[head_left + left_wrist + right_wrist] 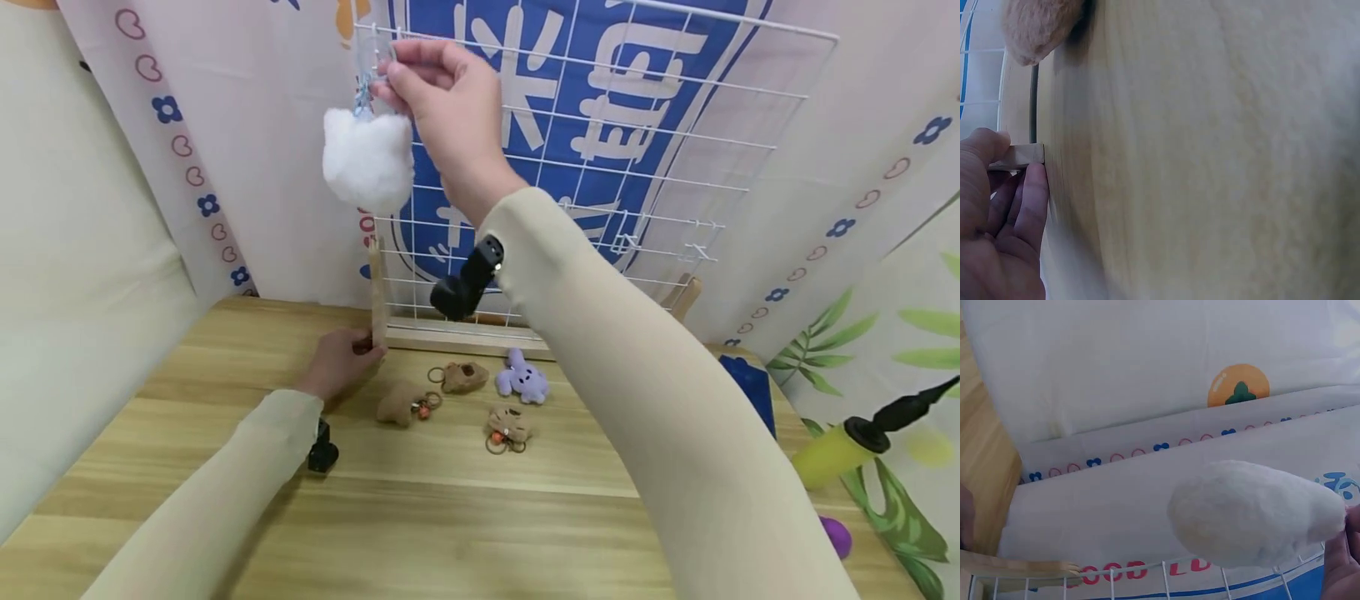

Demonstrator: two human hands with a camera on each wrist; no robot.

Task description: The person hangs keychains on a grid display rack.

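Tabletop (465,533) of smooth, streaked wood grain spreads nearest, bearing three fuzzy, ringed brown keychains (508,423) and a soft, long-eared lilac plush (525,380); anything dropped from above could knock them about. Just beyond, the left hand (341,364) pinches the squared, bare wooden stand (378,296) near its foot, between thumb and fingers. Were that hold to slacken, a tug up top might tip or slide the frame. Higher up, the right hand (457,108) pinches the thin strap (363,92) of the white plush (367,160), a plump, fleecy, eared ball hanging by the top left corner of the slim, rigid wire grid (555,114). Whether the strap is over a wire cannot be told; a miss there could let the plush fall. Behind hangs a lightly creased, printed cloth curtain (300,225).
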